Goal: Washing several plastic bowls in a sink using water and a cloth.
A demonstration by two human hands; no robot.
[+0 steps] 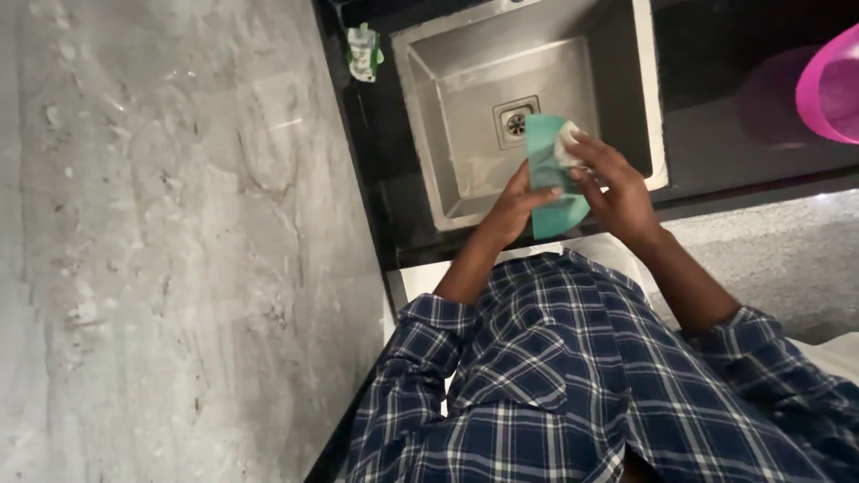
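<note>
head cam | looks steeply down | close above sink | single view

I see a brushed steel sink with a dull sheen, set in a glossy black bench. The teal plate looks smooth plastic; my shirt is checked cloth.

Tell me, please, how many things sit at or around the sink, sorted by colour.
Teal: 1, the plate held by the left hand and right hand
Green and white: 1, the pouch
Pink: 1, the tub
Steel: 1, the sink
Total: 4
</note>
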